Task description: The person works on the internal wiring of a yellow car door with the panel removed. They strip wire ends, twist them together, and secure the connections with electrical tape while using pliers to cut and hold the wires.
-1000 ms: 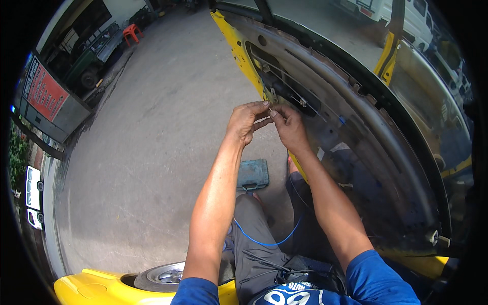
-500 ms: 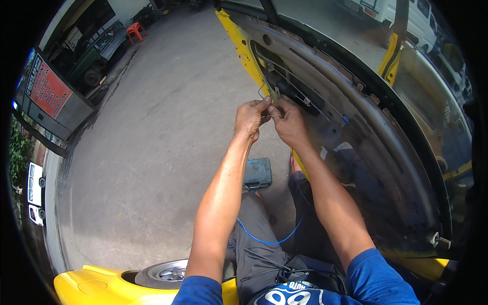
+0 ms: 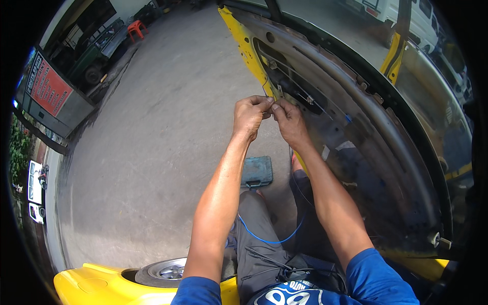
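Both hands meet at the edge of an open yellow car door (image 3: 245, 47), whose inner side is stripped of its trim. My left hand (image 3: 247, 118) pinches a thin wire (image 3: 265, 84) between thumb and fingers. Just beside it, fingertips nearly touching, my right hand (image 3: 291, 125) is closed in a pinch on the same thin wire; the bit between the fingers is mostly hidden. Below my right hand a thin dark strand hangs down, and a blue wire (image 3: 267, 241) loops across my lap. Thin rods (image 3: 310, 100) show in the door's opening.
A teal plastic case (image 3: 258, 170) lies on the concrete floor by my feet. A loose wheel (image 3: 161, 274) and yellow bodywork (image 3: 96, 284) are at the lower left. Farther off stand a red stool (image 3: 137, 30), a red sign (image 3: 51, 91) and a white vehicle (image 3: 389, 18).
The small loop of wire that showed below my fingertips is now hardly visible. My hands stay pinched together at the door edge. The view has shifted slightly.
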Action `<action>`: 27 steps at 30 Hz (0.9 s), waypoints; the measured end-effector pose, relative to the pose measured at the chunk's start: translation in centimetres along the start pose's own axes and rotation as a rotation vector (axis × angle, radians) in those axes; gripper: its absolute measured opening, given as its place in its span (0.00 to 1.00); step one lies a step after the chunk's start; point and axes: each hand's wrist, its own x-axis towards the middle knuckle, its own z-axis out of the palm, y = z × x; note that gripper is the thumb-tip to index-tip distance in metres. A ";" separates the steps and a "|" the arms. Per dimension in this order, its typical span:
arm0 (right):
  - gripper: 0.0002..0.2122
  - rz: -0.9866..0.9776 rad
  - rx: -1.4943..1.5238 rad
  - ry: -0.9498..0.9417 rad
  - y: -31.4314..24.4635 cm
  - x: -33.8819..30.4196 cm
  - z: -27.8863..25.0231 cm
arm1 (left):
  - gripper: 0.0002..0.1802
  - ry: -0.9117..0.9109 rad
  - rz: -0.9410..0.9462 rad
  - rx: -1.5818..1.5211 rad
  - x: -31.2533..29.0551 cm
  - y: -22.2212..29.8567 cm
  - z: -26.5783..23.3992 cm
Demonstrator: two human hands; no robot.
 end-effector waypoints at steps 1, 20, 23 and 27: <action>0.11 -0.061 -0.042 0.031 0.0 0.0 0.0 | 0.12 0.006 0.003 -0.002 0.2 -0.2 0.1; 0.16 0.219 0.139 -0.188 -0.7 -3.6 -3.0 | 0.15 -0.053 -0.111 -0.227 0.4 -1.5 -2.2; 0.11 0.182 0.103 -0.075 -0.8 -4.0 -3.2 | 0.14 -0.067 -0.139 -0.306 0.5 -1.4 -2.5; 0.10 0.201 0.085 0.011 -1.7 -4.6 -3.0 | 0.13 -0.055 -0.163 -0.466 0.7 -1.7 -2.3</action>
